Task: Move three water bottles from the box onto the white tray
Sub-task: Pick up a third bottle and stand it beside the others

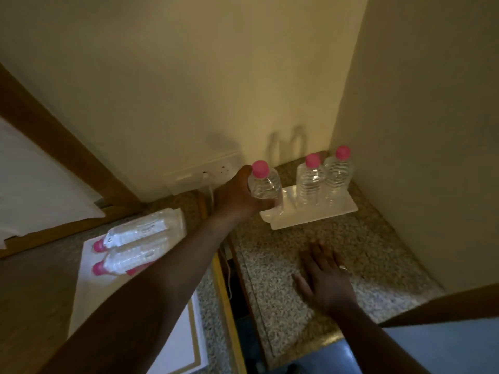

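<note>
We've got 2 bottles standing on the white tray point(310, 215) in the middle of the frame, w/ pink caps. Our left hand point(237, 195) is wrapped round the 3rd bottle point(266, 186), its bottom at the tray's left end. So we think it's nearly done; just let go. Right hand point(324, 276) lies flat, holding nothing. In the box point(89, 287), lower left, we count 3 pink caps.

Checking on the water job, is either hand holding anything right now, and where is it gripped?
The left hand holds a bottle around its body, below the pink cap, at the tray edge. The right hand holds nothing.
</note>
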Tool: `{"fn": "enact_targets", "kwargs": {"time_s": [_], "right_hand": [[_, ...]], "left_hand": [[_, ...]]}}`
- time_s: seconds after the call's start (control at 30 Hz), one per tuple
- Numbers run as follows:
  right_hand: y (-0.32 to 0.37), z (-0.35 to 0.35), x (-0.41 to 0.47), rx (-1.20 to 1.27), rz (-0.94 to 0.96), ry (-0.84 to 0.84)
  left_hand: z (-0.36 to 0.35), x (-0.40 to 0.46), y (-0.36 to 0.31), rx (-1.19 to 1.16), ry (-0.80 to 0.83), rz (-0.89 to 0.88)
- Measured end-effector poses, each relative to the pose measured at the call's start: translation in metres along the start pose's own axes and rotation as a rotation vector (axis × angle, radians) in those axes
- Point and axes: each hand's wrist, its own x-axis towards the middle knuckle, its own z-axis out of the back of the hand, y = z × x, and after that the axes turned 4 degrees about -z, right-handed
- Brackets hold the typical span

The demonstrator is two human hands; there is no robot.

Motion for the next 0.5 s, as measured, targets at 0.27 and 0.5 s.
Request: {"fn": "enact_targets", "kwargs": {"time_s": [0.27, 0.5], "right_hand": [[0.0, -0.001, 0.0, 0.019, 0.021, -0.04], [-0.004, -0.006, 0.001, 0.038, 0.031, -0.052]], "left_hand": [[-0.041, 0.036, 0.013, 0.008, 0.093, 0.0], [-0.059, 0.043, 0.032, -0.105, 0.137, 0.022]]}}
